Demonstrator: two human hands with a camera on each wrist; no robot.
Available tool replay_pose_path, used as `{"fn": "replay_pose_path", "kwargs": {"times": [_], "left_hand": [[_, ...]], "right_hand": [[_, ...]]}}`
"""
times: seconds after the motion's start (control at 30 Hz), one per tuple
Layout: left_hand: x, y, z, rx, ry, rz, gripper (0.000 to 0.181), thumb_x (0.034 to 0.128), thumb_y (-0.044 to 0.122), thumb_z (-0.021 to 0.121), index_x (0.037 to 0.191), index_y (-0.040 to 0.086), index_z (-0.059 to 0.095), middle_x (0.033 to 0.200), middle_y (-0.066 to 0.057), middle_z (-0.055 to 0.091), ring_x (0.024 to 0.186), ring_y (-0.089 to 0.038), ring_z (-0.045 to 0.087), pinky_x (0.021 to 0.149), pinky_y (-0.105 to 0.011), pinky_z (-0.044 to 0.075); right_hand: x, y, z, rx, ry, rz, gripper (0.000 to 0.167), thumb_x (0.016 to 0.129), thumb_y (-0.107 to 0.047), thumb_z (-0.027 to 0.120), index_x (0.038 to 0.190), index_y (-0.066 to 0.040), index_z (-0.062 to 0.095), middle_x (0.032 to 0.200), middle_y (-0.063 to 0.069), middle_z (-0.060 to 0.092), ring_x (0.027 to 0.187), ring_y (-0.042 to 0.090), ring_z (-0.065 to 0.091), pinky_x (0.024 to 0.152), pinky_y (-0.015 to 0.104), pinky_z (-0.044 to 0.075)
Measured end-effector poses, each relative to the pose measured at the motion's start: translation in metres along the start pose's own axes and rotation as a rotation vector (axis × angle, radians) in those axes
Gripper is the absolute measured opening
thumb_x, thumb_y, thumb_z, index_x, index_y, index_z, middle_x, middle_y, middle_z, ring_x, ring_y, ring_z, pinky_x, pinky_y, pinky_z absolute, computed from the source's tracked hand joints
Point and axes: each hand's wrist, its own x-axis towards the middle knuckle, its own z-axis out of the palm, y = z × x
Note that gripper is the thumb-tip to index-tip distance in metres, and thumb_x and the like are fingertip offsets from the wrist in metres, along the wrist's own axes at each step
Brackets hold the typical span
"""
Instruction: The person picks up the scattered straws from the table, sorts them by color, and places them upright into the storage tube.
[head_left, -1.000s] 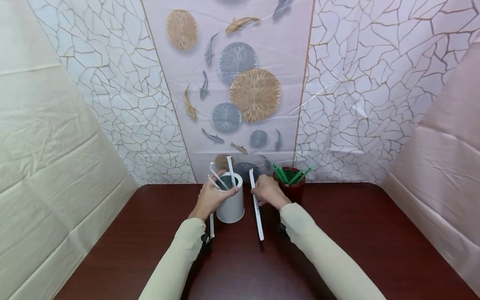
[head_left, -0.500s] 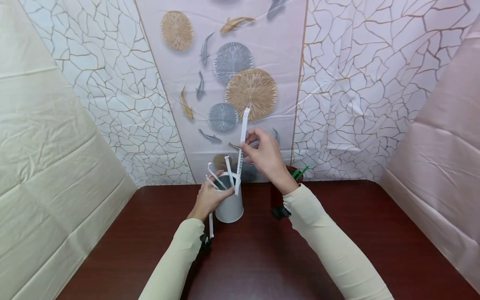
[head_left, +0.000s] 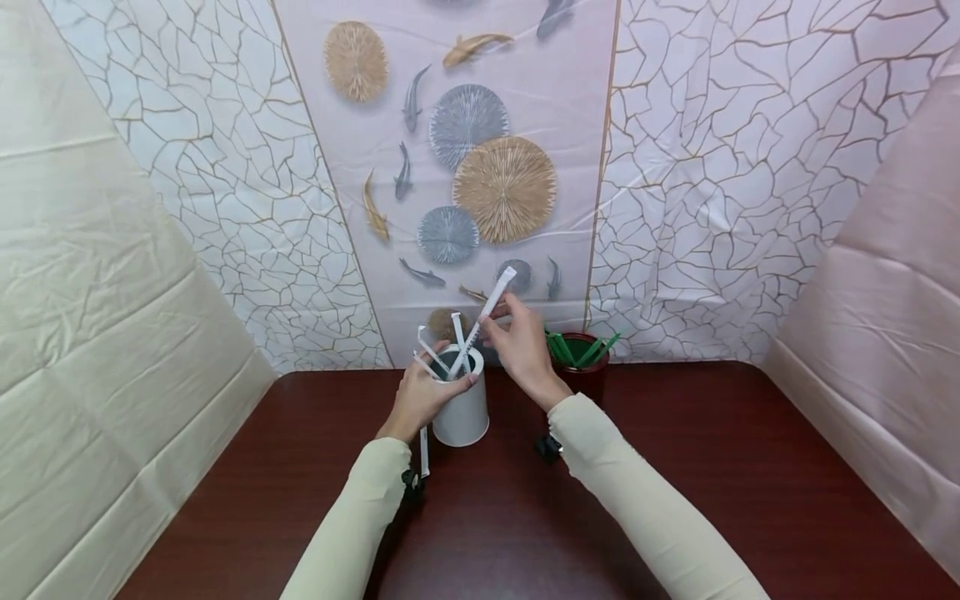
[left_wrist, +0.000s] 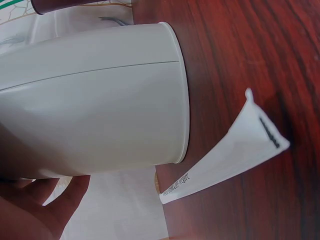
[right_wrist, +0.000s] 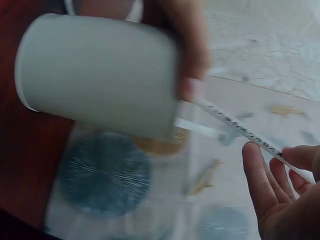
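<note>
A light grey can stands upright on the table, with my left hand gripping it near the rim. My right hand pinches a slim white paper-wrapped straw with printing along it. That straw slants down to the left, its lower end in the can's mouth. Several other white wrapped straws lean out of the can. One more wrapped straw lies on the table beside the can's base, partly hidden by my left arm in the head view. The right wrist view is blurred around the can and left hand.
A dark red cup holding several green sticks stands to the right, behind my right wrist. The dark red-brown table ends at a patterned cloth backdrop. Pale cloth sides flank it.
My right hand lifted the wrapped straw from beside the can, raised it over the mouth, then lowered it in and tilted it. The left hand keeps its hold on the can.
</note>
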Motion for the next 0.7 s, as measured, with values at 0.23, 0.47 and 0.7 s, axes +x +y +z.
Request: {"fn": "replay_pose_path", "kwargs": {"times": [0.23,0.47,0.7], "left_hand": [[-0.001,-0.001,-0.001,0.005,-0.004,0.005,0.090,0.0766,0.057,0.088,0.153,0.021,0.056,0.139,-0.013,0.062,0.116,-0.034,0.063,0.095,-0.057,0.050],[-0.001,-0.002,-0.001,0.015,-0.005,-0.004,0.091,0.0771,0.058,0.088,0.154,0.022,0.055,0.140,-0.013,0.064,0.113,-0.035,0.064,0.093,-0.057,0.051],[0.001,-0.002,0.000,-0.010,-0.002,0.009,0.092,0.0768,0.058,0.087,0.154,0.020,0.056,0.132,-0.010,0.069,0.108,-0.033,0.066,0.090,-0.054,0.052]], "right_hand": [[-0.010,0.035,0.014,-0.197,-0.023,0.071,0.013,0.102,-0.016,0.072,0.110,-0.006,0.073,0.105,0.011,0.079,0.098,0.029,0.075,0.082,0.045,0.059],[-0.007,0.060,0.023,-0.182,-0.086,0.170,0.016,0.099,-0.020,0.077,0.102,-0.004,0.077,0.104,0.013,0.078,0.104,0.031,0.073,0.087,0.045,0.059],[-0.015,0.068,0.011,-0.147,-0.164,0.226,0.037,0.098,-0.031,0.077,0.123,-0.005,0.067,0.127,0.018,0.069,0.117,0.034,0.067,0.098,0.048,0.055]]}}
